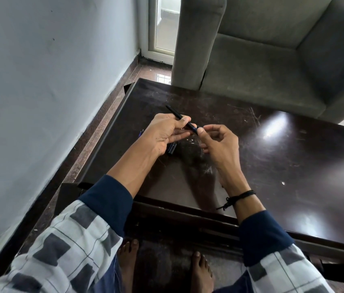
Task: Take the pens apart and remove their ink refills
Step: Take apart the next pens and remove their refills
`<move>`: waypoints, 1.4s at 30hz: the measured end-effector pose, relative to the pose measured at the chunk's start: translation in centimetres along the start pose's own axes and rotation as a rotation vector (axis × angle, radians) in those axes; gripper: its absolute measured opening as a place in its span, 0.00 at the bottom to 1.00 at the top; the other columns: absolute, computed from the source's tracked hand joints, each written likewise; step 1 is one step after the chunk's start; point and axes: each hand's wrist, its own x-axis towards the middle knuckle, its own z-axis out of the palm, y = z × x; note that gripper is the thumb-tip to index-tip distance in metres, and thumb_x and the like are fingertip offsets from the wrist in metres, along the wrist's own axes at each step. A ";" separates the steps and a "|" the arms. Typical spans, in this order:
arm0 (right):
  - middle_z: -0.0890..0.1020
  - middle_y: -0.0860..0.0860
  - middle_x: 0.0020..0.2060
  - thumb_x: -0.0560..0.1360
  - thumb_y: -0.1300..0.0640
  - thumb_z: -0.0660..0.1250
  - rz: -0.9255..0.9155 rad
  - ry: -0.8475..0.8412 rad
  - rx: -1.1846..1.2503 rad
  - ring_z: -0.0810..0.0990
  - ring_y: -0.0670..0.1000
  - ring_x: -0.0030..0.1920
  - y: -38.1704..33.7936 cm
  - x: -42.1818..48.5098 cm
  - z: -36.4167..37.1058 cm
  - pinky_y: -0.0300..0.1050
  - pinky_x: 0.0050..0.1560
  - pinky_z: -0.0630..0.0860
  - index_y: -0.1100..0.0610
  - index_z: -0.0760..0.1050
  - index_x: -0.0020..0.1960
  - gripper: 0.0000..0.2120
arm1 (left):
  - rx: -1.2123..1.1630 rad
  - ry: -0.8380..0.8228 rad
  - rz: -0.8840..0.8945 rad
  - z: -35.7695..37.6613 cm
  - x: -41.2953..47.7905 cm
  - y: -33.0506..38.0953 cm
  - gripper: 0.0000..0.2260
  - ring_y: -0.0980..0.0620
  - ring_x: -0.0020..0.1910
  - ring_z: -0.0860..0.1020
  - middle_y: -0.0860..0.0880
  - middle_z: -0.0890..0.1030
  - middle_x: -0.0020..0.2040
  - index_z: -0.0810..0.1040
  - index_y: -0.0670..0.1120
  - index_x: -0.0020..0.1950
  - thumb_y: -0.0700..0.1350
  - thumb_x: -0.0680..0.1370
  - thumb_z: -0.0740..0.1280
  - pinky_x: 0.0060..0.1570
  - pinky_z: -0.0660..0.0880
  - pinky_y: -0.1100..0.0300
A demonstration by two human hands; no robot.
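pen (pixel 179 116): above the table (pixel 283 170), slanting from far left to near right
left hand (pixel 164 134): around the pen's middle
right hand (pixel 219 144): at the pen's near end
pen part (pixel 172 149): on the table, under the left hand
armchair (pixel 272 66): behind the table
wall (pixel 50 81): left of the table
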 end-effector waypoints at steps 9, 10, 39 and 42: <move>0.86 0.51 0.38 0.75 0.54 0.77 -0.035 -0.001 0.005 0.82 0.46 0.37 0.4 -0.1 0.4 0.49 0.43 0.81 0.53 0.82 0.48 0.05 | 0.023 -0.022 0.003 -0.2 0.0 0.1 0.06 0.47 0.47 0.87 0.41 0.87 0.46 0.81 0.37 0.55 0.37 0.80 0.69 0.43 0.83 0.60; 0.86 0.52 0.39 0.75 0.52 0.77 -0.031 0.006 0.020 0.82 0.47 0.38 0.4 -0.1 0.4 0.50 0.44 0.81 0.53 0.83 0.49 0.07 | 0.022 -0.019 0.006 -0.2 0.0 0.1 0.06 0.47 0.46 0.87 0.41 0.87 0.45 0.82 0.37 0.54 0.37 0.79 0.69 0.44 0.83 0.59; 0.85 0.50 0.35 0.76 0.57 0.76 -0.049 0.016 -0.053 0.81 0.45 0.36 0.5 0.0 0.5 0.48 0.42 0.80 0.51 0.83 0.44 0.04 | 0.041 -0.018 -0.007 0.1 -0.2 0.0 0.05 0.47 0.46 0.87 0.41 0.87 0.45 0.82 0.38 0.54 0.36 0.80 0.69 0.40 0.82 0.61; 0.85 0.51 0.42 0.72 0.55 0.80 -0.062 -0.001 -0.047 0.82 0.48 0.42 0.4 0.0 0.4 0.47 0.46 0.81 0.50 0.83 0.48 0.08 | 0.030 -0.023 -0.006 0.2 -0.2 -0.1 0.04 0.46 0.46 0.87 0.40 0.87 0.46 0.82 0.38 0.52 0.36 0.80 0.68 0.41 0.83 0.60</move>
